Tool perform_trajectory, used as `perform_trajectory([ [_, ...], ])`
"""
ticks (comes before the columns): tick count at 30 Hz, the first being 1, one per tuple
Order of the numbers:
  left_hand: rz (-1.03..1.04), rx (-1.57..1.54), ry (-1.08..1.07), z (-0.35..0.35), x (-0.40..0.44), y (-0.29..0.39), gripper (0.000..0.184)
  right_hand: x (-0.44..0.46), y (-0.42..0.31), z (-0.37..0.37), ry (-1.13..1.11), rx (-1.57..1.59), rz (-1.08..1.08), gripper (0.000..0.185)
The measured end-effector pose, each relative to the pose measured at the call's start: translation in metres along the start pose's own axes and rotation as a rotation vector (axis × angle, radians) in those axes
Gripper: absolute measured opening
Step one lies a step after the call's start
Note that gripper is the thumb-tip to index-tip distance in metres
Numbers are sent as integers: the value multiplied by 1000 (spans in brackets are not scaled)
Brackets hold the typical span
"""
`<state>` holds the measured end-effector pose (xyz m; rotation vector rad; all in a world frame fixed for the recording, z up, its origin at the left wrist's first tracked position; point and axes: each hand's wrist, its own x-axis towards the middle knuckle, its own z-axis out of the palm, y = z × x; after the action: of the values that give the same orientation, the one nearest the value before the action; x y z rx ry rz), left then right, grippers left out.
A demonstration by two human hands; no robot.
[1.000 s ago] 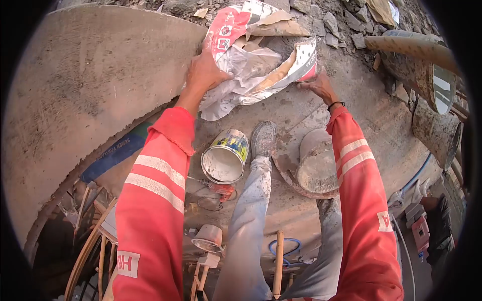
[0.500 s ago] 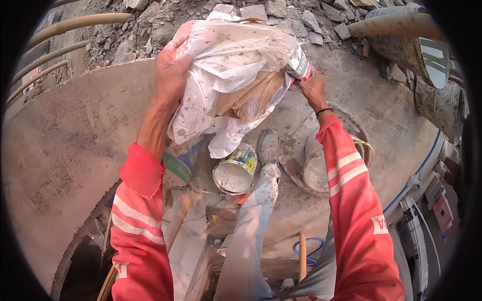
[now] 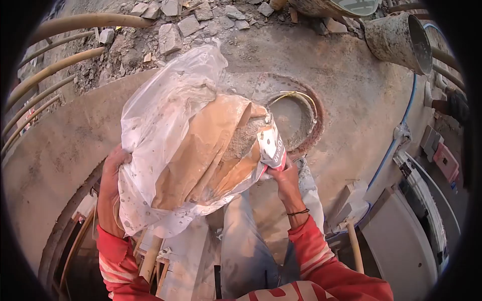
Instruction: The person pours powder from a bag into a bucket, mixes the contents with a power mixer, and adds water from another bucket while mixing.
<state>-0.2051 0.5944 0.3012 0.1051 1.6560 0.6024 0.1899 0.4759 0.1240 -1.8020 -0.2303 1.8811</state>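
A torn mortar bag (image 3: 201, 145) of white plastic with a brown paper lining hangs open in front of me. Grey powder (image 3: 246, 135) shows inside its mouth, towards the right. My left hand (image 3: 117, 159) is closed on the plastic at the bag's left edge, some fingers hidden behind it. At the printed right corner, my right hand (image 3: 285, 176) grips the bag with the thumb on the near side. Just beyond that corner stands a round bucket (image 3: 314, 111) with grey material inside, partly covered by the bag.
Broken rubble (image 3: 188, 25) lies along the far edge. A crusted bucket (image 3: 394, 42) rests on its side at the upper right. Curved poles (image 3: 75, 22) cross the upper left. A blue hose (image 3: 394, 145) runs down the right, beside a leaning pale panel (image 3: 401, 236).
The bag has come nearer my body and turned, so its brown lining and grey powder show more. Both hands keep their hold. The paint bucket by my foot is now out of sight.
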Motion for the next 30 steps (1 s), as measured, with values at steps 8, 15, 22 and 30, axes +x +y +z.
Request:
perform_trajectory([
  [8,-14,277,-129,39,109,-169,18,43,69,-182,-76,442,417,51],
  [15,-362,-210,37,124,86,-143,35,65,86,-209,-20,551,430,49],
  [22,-379,-175,-31,119,99,-146,41,49,73,-175,209,224,303,53],
  [30,-156,-32,-78,126,98,-164,55,60,120,-183,105,212,110,61],
])
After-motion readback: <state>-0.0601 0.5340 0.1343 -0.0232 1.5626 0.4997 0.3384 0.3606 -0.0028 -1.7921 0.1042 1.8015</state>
